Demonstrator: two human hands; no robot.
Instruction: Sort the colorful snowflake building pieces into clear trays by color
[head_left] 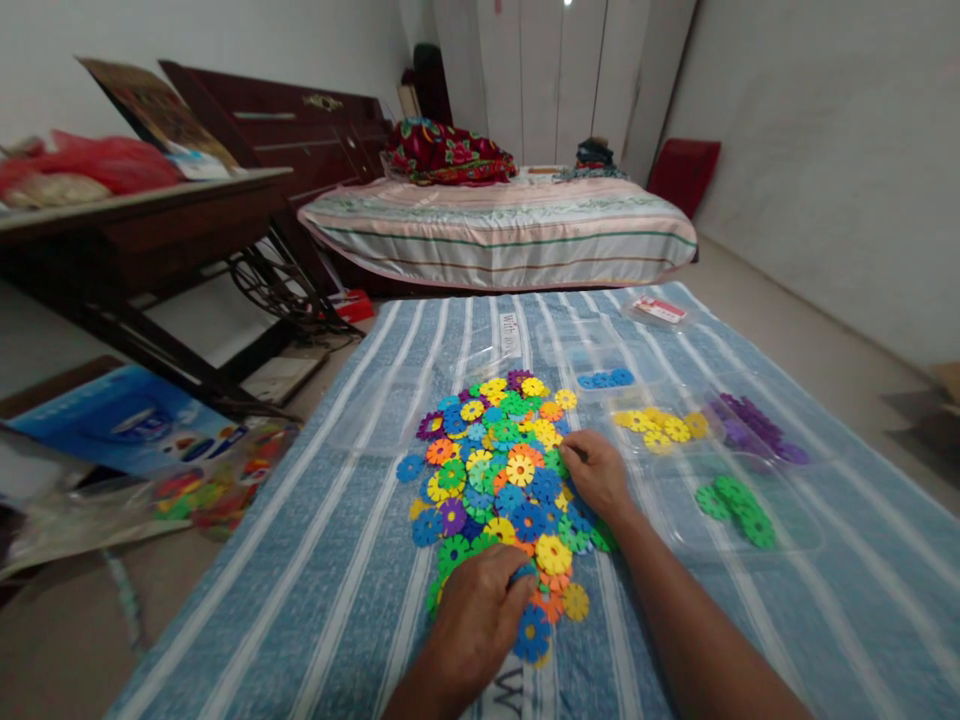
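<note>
A loose heap of plastic snowflake discs (pixel 520 470) in yellow, blue, green, orange and purple lies on the striped cloth. My left hand (pixel 480 605) is at the heap's near edge, thumb and finger closed on a blue snowflake disc (pixel 523 573). At the heap's right edge, my right hand (pixel 598 472) has its fingers pinched together; whatever is between them is hidden. Clear plastic boxes to the right hold discs sorted by colour: blue discs (pixel 606 379), yellow discs (pixel 660 427), purple discs (pixel 754 428) and green discs (pixel 736 508).
An empty-looking clear box (pixel 379 412) sits left of the heap. A small red-and-white labelled packet (pixel 658 310) lies at the cloth's far right. Beyond is a bed (pixel 502 225); a sewing-machine table (pixel 142 200) and a bag of coloured pieces (pixel 225 480) are at left.
</note>
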